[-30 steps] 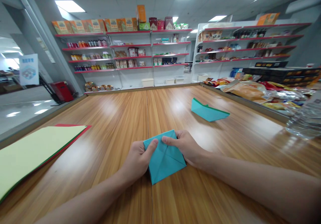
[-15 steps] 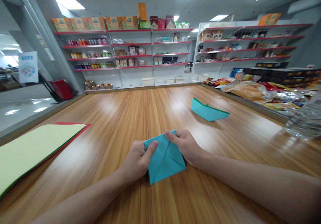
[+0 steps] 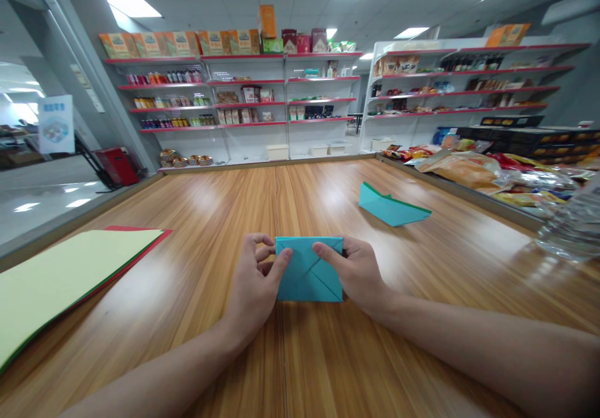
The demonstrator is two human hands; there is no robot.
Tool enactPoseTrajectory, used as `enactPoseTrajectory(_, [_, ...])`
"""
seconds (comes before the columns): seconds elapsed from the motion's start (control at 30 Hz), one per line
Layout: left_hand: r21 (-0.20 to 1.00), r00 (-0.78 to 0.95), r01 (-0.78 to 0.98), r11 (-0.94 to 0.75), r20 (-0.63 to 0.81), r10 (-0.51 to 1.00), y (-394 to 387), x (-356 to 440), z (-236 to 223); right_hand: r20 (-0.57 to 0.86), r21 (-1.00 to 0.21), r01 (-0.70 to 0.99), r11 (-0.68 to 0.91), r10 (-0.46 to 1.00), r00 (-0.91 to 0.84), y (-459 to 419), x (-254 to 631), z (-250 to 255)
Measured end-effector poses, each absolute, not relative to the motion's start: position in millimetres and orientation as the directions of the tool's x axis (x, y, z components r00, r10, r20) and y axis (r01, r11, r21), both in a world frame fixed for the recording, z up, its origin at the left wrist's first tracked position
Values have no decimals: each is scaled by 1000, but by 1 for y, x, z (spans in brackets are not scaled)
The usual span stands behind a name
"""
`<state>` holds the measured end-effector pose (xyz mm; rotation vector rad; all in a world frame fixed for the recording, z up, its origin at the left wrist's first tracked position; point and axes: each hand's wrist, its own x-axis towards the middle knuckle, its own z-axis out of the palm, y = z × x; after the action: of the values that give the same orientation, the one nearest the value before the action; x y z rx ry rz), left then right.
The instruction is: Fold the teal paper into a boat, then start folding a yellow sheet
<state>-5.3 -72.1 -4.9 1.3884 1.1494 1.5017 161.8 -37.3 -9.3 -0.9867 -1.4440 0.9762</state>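
Note:
Between my hands is a folded blue paper (image 3: 309, 277), a near-square with crossing crease lines on its face. My left hand (image 3: 257, 280) pinches its upper left edge, thumb on the front and fingers behind or beside the edge. On the right side my right hand (image 3: 359, 274) grips it, the thumb lying across the upper front and the other fingers behind. The paper's back is hidden from me. Farther off to the right, a folded paper boat (image 3: 394, 210), blue with a green inner side, lies on the wooden table (image 3: 225, 212).
A stack of coloured paper (image 3: 79, 274), pale yellow on top with green and red below, lies at the left. A clear plastic bottle (image 3: 572, 227) is at the right edge. Packaged snacks (image 3: 473, 171) fill the area beyond the table's right rim. Stocked shelves (image 3: 244, 84) stand behind.
The blue paper has turned from a tilt to nearly level, its lower edge rising. My left hand has shifted slightly, its fingers loosening along the edge. The paper boat stays put.

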Motion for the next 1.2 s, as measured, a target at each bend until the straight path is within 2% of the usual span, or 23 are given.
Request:
enactPoseTrajectory(0.1, [941,-65,95,-323,330,942,-72,-6,-8,312,-946,68,318,946,-82,-39,160,-9])
enactPoseTrajectory(0.27, [877,-103,298,-377,423,900,-74,-8,-10,269,-958,68,279,956,-120,-40,159,-11])
enactPoseTrajectory(0.4, [867,-81,297,-401,441,894,-77,-10,-8,258,-962,48,269,951,-172,-40,160,-11])
enactPoseTrajectory(0.6, [893,-70,194,-405,424,903,-78,-10,-6,280,-959,-26,281,935,-218,-41,159,-7])
enactPoseTrajectory(0.73, [922,-130,91,-376,386,913,-76,-7,-5,284,-959,-82,272,933,-221,-41,159,-5])
enactPoseTrajectory(0.97, [945,-247,-173,-277,231,941,-64,-6,-11,290,-953,-152,262,934,-210,-38,159,-6])
enactPoseTrajectory(1.2, [925,-189,-358,-125,60,980,-65,-5,-5,294,-952,-144,270,938,-184,-36,159,-9])
